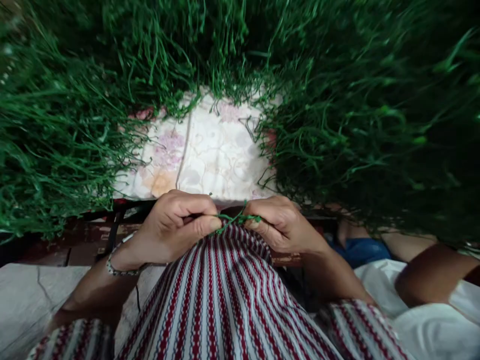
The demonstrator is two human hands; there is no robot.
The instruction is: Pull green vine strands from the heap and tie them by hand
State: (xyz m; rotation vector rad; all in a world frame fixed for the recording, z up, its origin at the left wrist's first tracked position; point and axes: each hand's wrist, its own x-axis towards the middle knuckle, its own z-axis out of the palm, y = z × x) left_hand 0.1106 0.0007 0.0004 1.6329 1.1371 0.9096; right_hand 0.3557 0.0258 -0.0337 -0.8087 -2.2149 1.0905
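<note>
A thin green plant stem (233, 219) stretches across the gap between my two hands, just above my lap. My left hand (183, 220) pinches one end between thumb and forefinger. The other end sits in the closed thumb and fingers of my right hand (275, 222). Small green tips stick out beside both thumbs. Both hands are in front of the near edge of a flower-patterned cloth (213, 150). Whether the green bit is one stem or several twisted together I cannot tell.
Large heaps of green stems (56, 125) surround the cloth on the left, the back and the right (356, 130). Loose bits lie on the cloth's edges. At the right, another person's arm (431, 272) and white clothing are close by. A pale surface (37, 295) is at lower left.
</note>
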